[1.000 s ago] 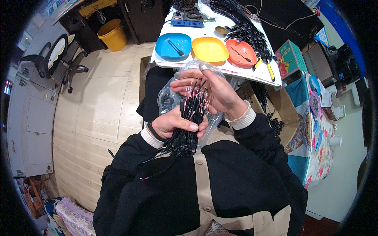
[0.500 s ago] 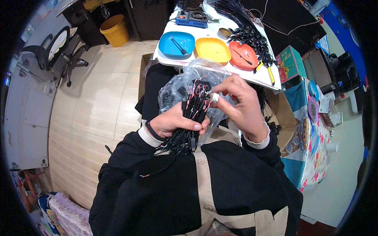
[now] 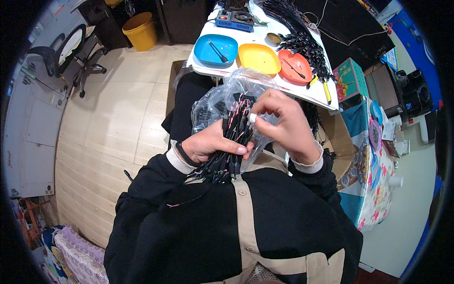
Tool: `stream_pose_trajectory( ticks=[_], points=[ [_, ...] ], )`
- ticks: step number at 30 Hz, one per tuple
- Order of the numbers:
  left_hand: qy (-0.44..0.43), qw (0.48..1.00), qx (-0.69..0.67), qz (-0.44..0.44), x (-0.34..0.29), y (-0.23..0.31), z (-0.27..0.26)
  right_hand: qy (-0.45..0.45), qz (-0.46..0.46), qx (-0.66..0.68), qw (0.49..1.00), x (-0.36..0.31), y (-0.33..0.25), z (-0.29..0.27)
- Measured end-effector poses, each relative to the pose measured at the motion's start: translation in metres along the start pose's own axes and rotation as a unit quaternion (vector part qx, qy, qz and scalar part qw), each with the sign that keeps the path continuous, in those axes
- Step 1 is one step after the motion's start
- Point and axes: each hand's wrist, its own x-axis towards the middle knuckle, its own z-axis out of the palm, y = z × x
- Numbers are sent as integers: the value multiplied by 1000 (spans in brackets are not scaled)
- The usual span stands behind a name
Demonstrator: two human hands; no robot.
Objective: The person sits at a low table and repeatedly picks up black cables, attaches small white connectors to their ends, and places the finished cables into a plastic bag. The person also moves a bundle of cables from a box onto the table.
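A thick bundle of short black cables (image 3: 230, 154) with bared red and white wire ends is gripped in my left hand (image 3: 208, 142), its thumb pressed across the front. The wire ends point up and away from me. My right hand (image 3: 288, 123) is beside the upper right of the bundle, thumb and index finger pinched close to the wire ends. Something white (image 3: 253, 118) covers a fingertip there. Whatever is in that pinch is too small to make out. Behind the bundle, a clear plastic bag (image 3: 208, 106) lies over my lap. One loose black cable (image 3: 191, 202) rests on my jacket.
Ahead, a white table (image 3: 208, 70) carries a blue tray (image 3: 196, 49) with cables, a yellow tray (image 3: 259, 60), an orange tray (image 3: 288, 75), yellow-handled pliers (image 3: 327, 93), a blue device (image 3: 234, 25) and a heap of black cables (image 3: 307, 49). A cardboard box (image 3: 343, 137) stands right.
My right hand has shifted slightly left, its pinch now closer to the wire ends. The left hand still holds the bundle, and the view has shifted slightly.
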Motion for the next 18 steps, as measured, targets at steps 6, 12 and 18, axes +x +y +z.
stream_pose_trajectory(
  ticks=[6,12,18],
  points=[
    [-5,1000,-8,-11,3,0,-3,-41,38,-62,996,7,5,1],
    [-9,1000,-1,-7,4,-4,-5,-76,36,-38,996,6,6,9],
    [3,1000,23,-4,4,-4,-3,-124,80,51,988,4,5,-4]
  ],
)
